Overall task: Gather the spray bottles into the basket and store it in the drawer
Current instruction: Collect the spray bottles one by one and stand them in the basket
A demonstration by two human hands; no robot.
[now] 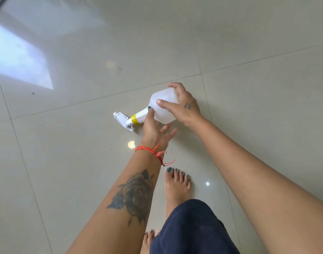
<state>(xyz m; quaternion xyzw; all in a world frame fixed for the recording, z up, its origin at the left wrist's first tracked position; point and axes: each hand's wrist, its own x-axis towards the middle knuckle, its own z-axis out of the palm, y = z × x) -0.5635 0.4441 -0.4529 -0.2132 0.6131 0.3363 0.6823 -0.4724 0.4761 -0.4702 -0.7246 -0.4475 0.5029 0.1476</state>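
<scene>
A translucent white spray bottle (163,105) with a yellow collar and a white trigger head lies on its side on the tiled floor, nozzle pointing left. My right hand (184,105) wraps over its wide body from the right, thumb across the front. My left hand (154,131) reaches up from below; its thumb touches the bottle's neck near the collar while the other fingers spread loose over the floor. No basket or drawer is in view.
Glossy grey floor tiles (74,153) fill the view, with a bright window reflection at the upper left. My bare feet (177,186) stand just below the bottle, and a dark trouser leg sits at the bottom edge.
</scene>
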